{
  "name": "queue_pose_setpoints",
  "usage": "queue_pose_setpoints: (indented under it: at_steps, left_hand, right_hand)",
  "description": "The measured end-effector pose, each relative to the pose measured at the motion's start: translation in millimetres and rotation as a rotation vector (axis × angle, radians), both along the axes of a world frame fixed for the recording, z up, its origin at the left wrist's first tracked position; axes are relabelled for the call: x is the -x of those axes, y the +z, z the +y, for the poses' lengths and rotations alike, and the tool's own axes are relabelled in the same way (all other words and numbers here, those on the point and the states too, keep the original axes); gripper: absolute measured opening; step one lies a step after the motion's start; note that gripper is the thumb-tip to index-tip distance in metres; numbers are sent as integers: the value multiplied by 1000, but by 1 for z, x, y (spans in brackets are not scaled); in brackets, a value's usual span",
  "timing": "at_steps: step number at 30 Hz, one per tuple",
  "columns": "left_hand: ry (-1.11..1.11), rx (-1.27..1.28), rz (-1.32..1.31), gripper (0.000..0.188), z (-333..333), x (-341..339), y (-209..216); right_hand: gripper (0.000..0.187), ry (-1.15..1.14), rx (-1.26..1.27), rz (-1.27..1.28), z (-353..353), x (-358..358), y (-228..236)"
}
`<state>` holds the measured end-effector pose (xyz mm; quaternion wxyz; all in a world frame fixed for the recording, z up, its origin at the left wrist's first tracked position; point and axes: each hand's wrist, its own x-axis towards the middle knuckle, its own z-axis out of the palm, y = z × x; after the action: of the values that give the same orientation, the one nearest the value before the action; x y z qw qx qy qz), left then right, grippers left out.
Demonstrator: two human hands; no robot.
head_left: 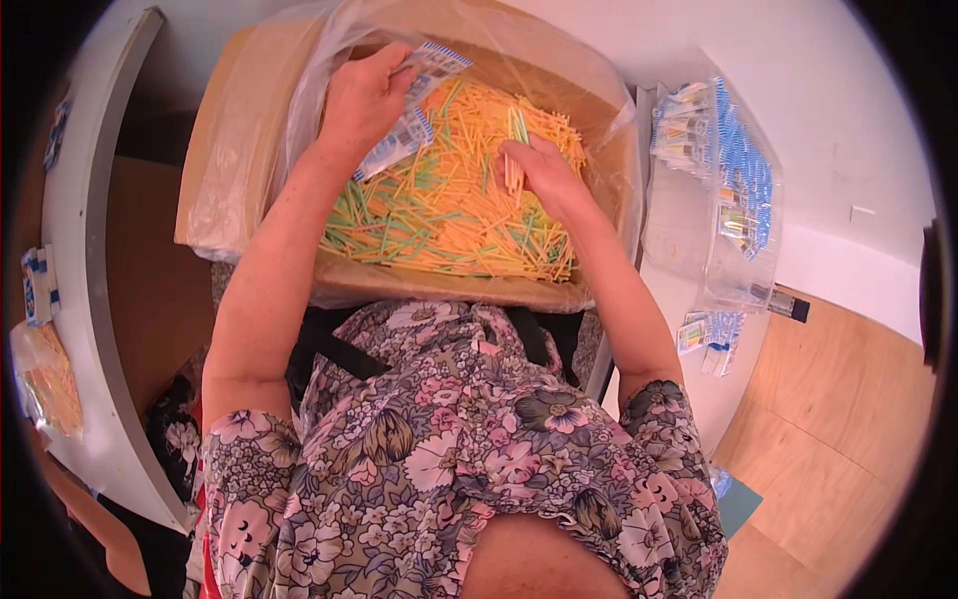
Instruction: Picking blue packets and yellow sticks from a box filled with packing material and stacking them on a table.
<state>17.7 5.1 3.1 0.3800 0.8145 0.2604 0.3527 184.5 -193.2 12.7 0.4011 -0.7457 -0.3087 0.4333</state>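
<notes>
My left hand (367,97) is closed on a clear plastic packet (439,64) printed in blue and white, over the left part of a large cardboard box. Another part of printed film, or a second packet (399,145), hangs below the fingers; I cannot tell which. My right hand (545,176) grips a small bundle of thin sticks (515,168), orange and pale green, held roughly upright. Beneath both hands lies a heap of loose thin sticks (449,215), mostly orange and yellow with some green, inside the box (222,150). Clear plastic sheeting lines the box and drapes over its rim.
Right of the box stands a clear plastic bin (679,225) holding many filled packets. A few packets (711,331) lie just below it. At the left, a white table (120,419) carries packets (40,287) and a bag of orange sticks (50,377). Another person's arm (100,519) shows lower left.
</notes>
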Motion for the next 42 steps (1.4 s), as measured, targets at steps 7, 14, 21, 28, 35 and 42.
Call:
queue_pose_setpoints:
  at_steps: [7,14,21,28,35,42]
  left_hand:
    - [7,68,-37,15,-1,-1,1]
    - [-17,34,4,13,1,-3,0]
    - [-286,564,-210,17,-2,-2,4]
    - [-537,711,10,20,-14,3,28]
    - [-676,837,95,20,-59,-6,41]
    - [-587,644,185,16,-97,-27,47]
  right_hand:
    - [16,-426,-28,561,49,-22,-13]
    - [15,-409,-46,807,65,-40,-34]
    - [28,-306,68,669,42,1,-5]
    - [34,-517,-447,590,24,15,26]
    - [36,-628,-755,425,-1,16,62]
    - [38,-610,-922,316,-25,20,93]
